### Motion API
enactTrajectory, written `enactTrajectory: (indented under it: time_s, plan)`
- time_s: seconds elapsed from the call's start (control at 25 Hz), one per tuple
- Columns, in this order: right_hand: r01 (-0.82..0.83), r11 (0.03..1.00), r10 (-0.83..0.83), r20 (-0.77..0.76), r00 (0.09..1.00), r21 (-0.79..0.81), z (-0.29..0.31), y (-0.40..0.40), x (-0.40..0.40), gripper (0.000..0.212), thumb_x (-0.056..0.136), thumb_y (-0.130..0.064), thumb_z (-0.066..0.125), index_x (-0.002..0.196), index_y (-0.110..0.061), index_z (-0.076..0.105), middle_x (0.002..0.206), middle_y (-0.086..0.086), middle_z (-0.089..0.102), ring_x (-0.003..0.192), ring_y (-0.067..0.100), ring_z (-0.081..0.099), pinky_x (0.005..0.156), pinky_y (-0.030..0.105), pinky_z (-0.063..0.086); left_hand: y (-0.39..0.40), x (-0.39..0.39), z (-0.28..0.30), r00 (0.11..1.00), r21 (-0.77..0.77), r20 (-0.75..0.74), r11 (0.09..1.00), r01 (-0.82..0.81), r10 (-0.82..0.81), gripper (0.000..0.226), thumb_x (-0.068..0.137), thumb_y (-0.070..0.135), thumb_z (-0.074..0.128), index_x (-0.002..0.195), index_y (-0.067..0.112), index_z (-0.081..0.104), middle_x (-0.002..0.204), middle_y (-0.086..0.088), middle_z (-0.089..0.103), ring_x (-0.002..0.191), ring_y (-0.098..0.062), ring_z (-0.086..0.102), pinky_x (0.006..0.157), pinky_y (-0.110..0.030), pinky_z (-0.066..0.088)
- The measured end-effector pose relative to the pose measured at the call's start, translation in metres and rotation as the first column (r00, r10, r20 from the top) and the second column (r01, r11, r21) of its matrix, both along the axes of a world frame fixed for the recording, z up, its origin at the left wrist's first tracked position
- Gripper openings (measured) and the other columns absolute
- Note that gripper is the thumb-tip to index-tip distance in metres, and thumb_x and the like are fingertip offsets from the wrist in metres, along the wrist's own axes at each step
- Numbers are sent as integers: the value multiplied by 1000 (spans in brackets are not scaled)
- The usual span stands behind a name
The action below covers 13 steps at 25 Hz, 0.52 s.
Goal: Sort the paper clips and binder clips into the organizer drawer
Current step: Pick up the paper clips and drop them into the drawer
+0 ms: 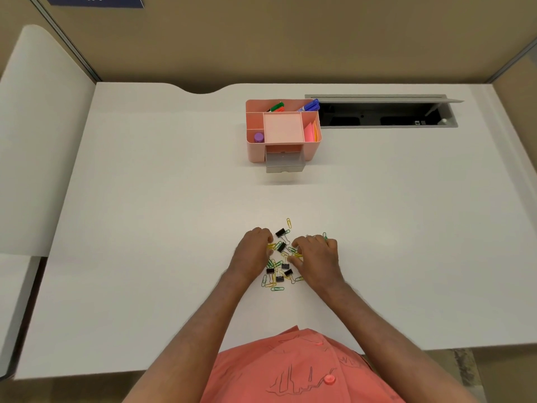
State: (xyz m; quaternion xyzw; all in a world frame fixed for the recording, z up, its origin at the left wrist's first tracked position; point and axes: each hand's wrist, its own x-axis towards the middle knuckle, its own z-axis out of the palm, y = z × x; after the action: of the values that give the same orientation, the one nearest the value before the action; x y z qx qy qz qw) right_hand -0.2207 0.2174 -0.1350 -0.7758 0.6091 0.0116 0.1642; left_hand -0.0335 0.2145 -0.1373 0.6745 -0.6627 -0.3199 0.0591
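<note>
A loose pile of yellow and green paper clips (273,282) and several black binder clips (280,232) lies on the white desk near me. My left hand (254,248) rests at the pile's left edge, fingers curled onto yellow paper clips. My right hand (316,255) sits at the pile's right side, its fingers curled down over yellow and green clips. Farther back stands the pink organizer (255,151), its grey drawer (285,163) pulled out toward me and looking empty.
The organizer's top compartments hold markers (309,106), a purple-capped item (258,137) and sticky notes (311,132). An open cable recess (386,117) lies behind it on the right. Beige partition walls (261,39) enclose the desk.
</note>
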Motion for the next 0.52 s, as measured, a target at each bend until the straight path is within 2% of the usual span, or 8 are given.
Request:
enactTrajectory:
  time_s: [0.12, 0.24, 0.4, 0.52]
  plan:
    - [16, 1000, -16, -22, 1000, 26, 4, -8, 1, 17, 92, -36, 68, 109, -32, 68, 99, -12, 71, 103, 16, 59, 90, 35, 30, -3, 0, 3, 1000, 3, 19, 1000, 8, -9, 13, 95, 13, 62, 107, 16, 64, 107, -2, 62, 100, -21, 58, 79, -32, 49]
    - [16, 999, -14, -46, 999, 43, 7, -13, 0, 10, 92, -29, 64, 99, -31, 69, 91, -11, 71, 97, 16, 60, 87, 35, 29, -6, 1, 4, 999, 17, 32, 1000, 18, -19, 12, 93, 12, 61, 103, 16, 67, 104, -2, 64, 95, -21, 59, 76, -32, 50]
    - [41, 999, -41, -26, 999, 31, 3, -12, -2, 9, 85, -25, 64, 91, -30, 67, 85, -10, 64, 88, 17, 59, 80, 32, 25, -6, 4, 4, 996, 36, -49, 997, -68, 70, 17, 89, 12, 62, 103, 17, 71, 101, 1, 66, 91, -18, 61, 77, -29, 48]
    - [28, 998, -28, 13, 1000, 49, 1, -18, -8, 14, 91, -22, 60, 96, -32, 69, 93, -11, 64, 92, 16, 59, 82, 33, 26, -7, 8, 3, 972, 71, -156, 984, -166, 175, 14, 89, 11, 64, 99, 16, 73, 94, 4, 70, 86, -16, 64, 76, -30, 52]
